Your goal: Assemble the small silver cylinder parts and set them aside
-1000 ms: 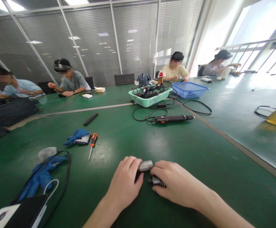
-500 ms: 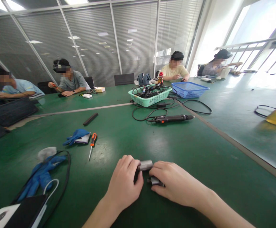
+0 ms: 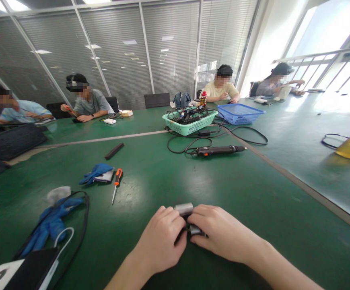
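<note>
The hands (image 3: 162, 237) (image 3: 219, 229) partly hide two metal cylinders (image 3: 184, 209) (image 3: 195, 230).

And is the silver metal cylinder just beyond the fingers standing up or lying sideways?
Lying sideways: the silver metal cylinder shows its curved side, its length running across, near left hand and right hand.

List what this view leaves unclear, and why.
In the head view:
Lower silvery metal cylinder, right end: covered by the bare right hand.
Whether the bare left hand grips that cylinder too: its own fingers hide it.
White and black boxy device: cut off by the bottom edge.
Each item in the mint-green plastic basket: too small, tangled.
</note>
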A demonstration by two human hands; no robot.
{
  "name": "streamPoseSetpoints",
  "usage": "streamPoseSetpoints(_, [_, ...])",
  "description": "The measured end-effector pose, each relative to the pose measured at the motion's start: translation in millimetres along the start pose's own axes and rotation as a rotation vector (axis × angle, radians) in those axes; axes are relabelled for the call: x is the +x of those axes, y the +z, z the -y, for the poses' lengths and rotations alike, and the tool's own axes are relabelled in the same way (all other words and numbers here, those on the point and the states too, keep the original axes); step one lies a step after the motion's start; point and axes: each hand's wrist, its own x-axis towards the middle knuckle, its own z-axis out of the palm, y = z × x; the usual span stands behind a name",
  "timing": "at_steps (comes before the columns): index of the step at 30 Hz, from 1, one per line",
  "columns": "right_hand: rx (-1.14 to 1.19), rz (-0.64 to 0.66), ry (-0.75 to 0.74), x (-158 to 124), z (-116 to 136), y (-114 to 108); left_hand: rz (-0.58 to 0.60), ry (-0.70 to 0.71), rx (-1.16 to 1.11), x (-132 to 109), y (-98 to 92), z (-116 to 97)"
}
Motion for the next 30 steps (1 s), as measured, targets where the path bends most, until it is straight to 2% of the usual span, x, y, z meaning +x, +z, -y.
streamPoseSetpoints(9, [-0.008,-0.012,-0.017,0.7,-2.4,3.5,-0.032,0.024,-0.006,-1.4,4.8,3.7])
streamPoseSetpoints(30, [0.034,0.003,0.0,-1.5,1.8,-1.6,-0.019,0.037,-0.057,-0.7,4.0,3.4])
